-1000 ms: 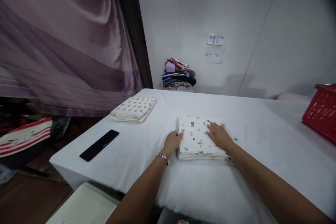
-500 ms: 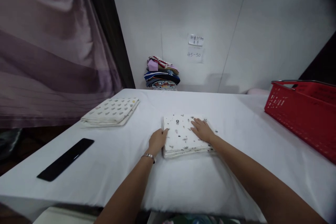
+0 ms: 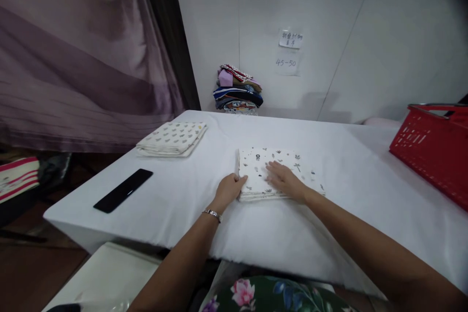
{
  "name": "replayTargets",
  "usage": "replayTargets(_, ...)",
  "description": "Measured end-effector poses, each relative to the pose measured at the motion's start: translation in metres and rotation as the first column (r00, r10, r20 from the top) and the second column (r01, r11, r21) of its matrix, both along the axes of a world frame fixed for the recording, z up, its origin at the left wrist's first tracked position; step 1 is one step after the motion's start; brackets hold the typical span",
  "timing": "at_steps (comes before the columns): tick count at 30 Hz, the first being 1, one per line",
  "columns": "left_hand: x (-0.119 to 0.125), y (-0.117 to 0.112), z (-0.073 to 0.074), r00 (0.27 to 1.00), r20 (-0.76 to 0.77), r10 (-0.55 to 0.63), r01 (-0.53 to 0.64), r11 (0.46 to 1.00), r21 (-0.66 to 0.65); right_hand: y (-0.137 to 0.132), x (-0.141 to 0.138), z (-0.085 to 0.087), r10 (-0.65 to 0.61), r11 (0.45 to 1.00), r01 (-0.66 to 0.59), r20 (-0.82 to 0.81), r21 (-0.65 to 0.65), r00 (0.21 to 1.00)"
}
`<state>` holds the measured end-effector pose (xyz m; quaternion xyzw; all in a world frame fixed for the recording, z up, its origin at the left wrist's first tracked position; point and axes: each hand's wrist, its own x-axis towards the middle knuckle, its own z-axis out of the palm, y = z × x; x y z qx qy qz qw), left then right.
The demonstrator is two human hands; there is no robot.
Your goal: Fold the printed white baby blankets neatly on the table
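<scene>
A folded white cloth (image 3: 263, 165) with small dark prints lies on the white-covered table (image 3: 329, 234) in front of me. My left hand (image 3: 228, 190) curls around its near left corner, fingers closed on the edge. Flat on top of the cloth rests my right hand (image 3: 285, 181), its fingers stretched out and pressing down. A thin bracelet sits on my left wrist.
A second folded patterned cloth (image 3: 171, 137) lies at the table's far left, with a black phone (image 3: 123, 196) nearer the left edge. A red plastic basket (image 3: 435, 148) stands at the right. Stacked colourful clothes (image 3: 237, 92) sit by the wall. A purple curtain (image 3: 84, 53) hangs on the left.
Mostly my head has moved, shifting the view. Both hands stay on the folded cloth; the right hand has slid slightly toward its near edge.
</scene>
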<state>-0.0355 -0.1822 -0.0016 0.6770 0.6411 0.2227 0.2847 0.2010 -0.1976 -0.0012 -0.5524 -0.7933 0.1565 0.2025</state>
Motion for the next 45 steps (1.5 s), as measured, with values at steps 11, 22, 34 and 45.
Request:
replayTargets(11, -0.002, 0.000, -0.001, 0.997, 0.078, -0.015, 0.019, 0.999, -0.047, -0.022, -0.055, 0.001, 0.289, 0.934, -0.265, -0.069, 0.241, 0.955)
replayTargets(22, -0.004, 0.001, -0.005, 0.990, 0.143, 0.002, 0.006, 0.998, -0.058, -0.019, -0.071, -0.006, 0.245, 0.950, -0.230, -0.045, 0.213, 0.969)
replayTargets(34, -0.016, -0.020, 0.003, 0.920, 0.390, -0.035, 0.141, 0.959, -0.247, -0.024, -0.073, 0.001, 0.235, 0.962, -0.199, -0.192, 0.188, 0.953)
replayTargets(45, -0.019, -0.022, 0.001, 0.851, 0.525, -0.033, 0.210, 0.937, -0.281, -0.028, -0.075, -0.006, 0.227, 0.943, -0.214, -0.024, 0.254, 0.974)
